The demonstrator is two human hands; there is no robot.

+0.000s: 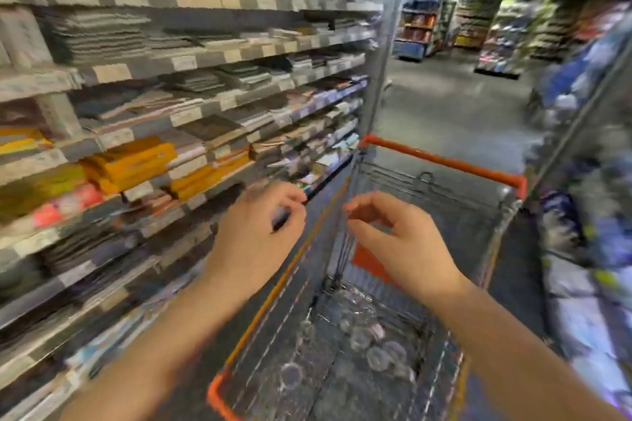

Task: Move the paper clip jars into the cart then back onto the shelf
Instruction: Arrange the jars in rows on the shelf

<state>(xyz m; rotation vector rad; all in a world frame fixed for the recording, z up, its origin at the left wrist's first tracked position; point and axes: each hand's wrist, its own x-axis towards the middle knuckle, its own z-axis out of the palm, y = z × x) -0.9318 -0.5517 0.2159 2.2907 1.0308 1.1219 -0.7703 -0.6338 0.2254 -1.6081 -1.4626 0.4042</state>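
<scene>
While the right grip point(400, 243) hovers, jars point(376, 349) seemingly lie beneath.

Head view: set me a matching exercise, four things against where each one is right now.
Things:
1. clear round paper clip jars
2. orange handle bar
3. yellow flat packs
4. right hand

Places:
A. on the grey store shelf at the left
B. in the air over the basket, holding nothing
C. on the floor of the wire shopping cart
D. across the cart's far end

Pairs: 1-C, 2-D, 3-A, 4-B.
</scene>
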